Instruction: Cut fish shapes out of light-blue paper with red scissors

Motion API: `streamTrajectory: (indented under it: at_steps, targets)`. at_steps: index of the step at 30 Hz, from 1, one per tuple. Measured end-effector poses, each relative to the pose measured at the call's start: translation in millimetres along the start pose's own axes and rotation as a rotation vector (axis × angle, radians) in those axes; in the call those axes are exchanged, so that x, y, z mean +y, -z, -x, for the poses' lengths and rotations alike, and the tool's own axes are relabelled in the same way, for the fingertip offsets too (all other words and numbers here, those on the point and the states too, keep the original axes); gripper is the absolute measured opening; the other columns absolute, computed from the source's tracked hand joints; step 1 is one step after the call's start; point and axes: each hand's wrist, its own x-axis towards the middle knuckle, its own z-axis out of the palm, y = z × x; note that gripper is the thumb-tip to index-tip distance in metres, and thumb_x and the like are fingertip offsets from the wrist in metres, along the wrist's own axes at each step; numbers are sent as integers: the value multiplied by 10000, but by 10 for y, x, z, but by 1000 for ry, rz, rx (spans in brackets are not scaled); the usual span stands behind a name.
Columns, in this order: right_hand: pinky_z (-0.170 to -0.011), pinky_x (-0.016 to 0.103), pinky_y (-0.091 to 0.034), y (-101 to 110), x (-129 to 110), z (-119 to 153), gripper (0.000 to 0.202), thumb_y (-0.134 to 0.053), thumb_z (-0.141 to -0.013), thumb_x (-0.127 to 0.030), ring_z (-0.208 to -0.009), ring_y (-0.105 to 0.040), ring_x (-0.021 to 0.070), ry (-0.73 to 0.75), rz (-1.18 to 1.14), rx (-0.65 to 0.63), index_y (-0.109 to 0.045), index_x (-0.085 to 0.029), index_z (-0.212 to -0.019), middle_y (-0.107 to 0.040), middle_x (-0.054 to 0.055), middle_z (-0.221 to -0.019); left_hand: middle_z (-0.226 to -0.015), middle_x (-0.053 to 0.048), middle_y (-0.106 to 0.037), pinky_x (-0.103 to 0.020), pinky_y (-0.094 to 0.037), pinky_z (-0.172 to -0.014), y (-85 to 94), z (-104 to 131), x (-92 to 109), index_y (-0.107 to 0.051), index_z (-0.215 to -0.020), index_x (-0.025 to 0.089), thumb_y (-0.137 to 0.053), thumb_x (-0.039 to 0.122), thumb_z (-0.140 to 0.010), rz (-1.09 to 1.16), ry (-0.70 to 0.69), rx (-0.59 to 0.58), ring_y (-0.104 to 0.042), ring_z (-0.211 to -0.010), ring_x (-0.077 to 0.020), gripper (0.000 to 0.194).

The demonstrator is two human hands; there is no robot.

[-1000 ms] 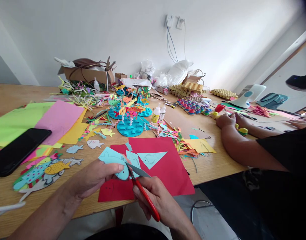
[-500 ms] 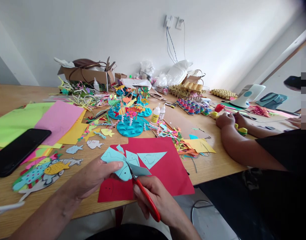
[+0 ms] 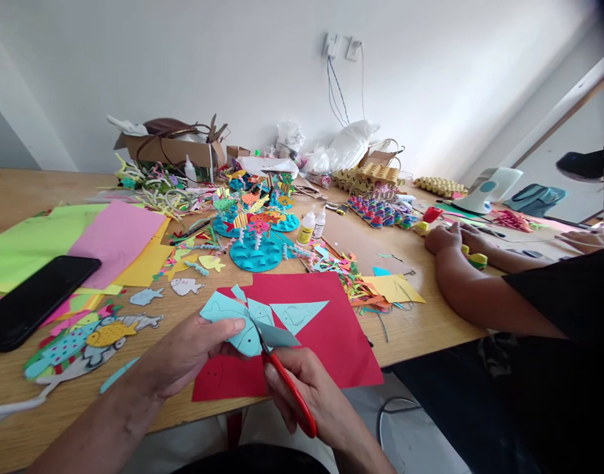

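Through the head camera I see the left hand [image 3: 196, 345] pinching the light-blue paper [image 3: 222, 309], which carries a drawn fish, above the red sheet [image 3: 349, 345] at the near edge of the desk [image 3: 415, 336]. I think this pinch keeps the paper steady for the scissors [image 3: 293, 394]; the right hand [image 3: 304, 372] is closed around their handles. Compared with the earlier frame, a blue scrap [image 3: 118, 375] now shows beside the left forearm, toward the desk's near left corner.
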Motion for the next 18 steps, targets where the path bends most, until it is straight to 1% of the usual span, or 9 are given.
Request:
streamTrajectory:
  at_steps: [3,6,9,12,15,18]
  targets:
    - [-343,159,-229,-11,3,-8,493,-518,-865,-526,-344,-341,50,1,-17,9,-398,-181,-534,-398,-58,-401,-635,19,-687,-243,-480,-659,-5,5,-35,-682,-610,168,-688,278,-722,-27,-31,24,-571,-653,-144,157]
    - [-360,161,-249,-25,33,-22,517,-529,-837,-582,-354,-358,51,36,-50,17,-402,-178,-542,-415,-51,-411,-638,11,-674,-255,-474,-680,-11,1,-80,-672,-592,172,-662,301,-743,-50,-45,9,-568,-670,-152,199]
    - [-367,165,-261,-38,86,-44,534,-503,-816,-652,-349,-366,55,89,-109,-5,-440,-171,-592,-435,-49,-417,-673,7,-676,-269,-468,-682,-15,-4,-129,-682,-641,184,-644,317,-762,-62,-38,20,-569,-683,-159,183]
    - [-361,167,-280,-40,134,-64,542,-508,-789,-687,-336,-371,60,80,-165,-30,-483,-162,-655,-450,-52,-422,-676,10,-656,-282,-454,-690,-16,-2,-165,-658,-655,190,-616,331,-786,-104,-37,22,-553,-686,-162,196]
    - [-353,164,-291,-36,167,-68,539,-519,-783,-687,-333,-382,62,73,-187,-35,-484,-161,-669,-457,-52,-430,-654,13,-629,-292,-438,-694,-23,3,-187,-627,-640,190,-601,336,-794,-144,-37,38,-534,-678,-163,214]
    - [-352,159,-288,-41,188,-62,510,-507,-821,-650,-334,-381,58,104,-179,-33,-469,-165,-670,-450,-55,-437,-656,11,-621,-298,-433,-671,-45,7,-199,-611,-638,191,-598,339,-787,-147,-46,77,-527,-678,-170,210]
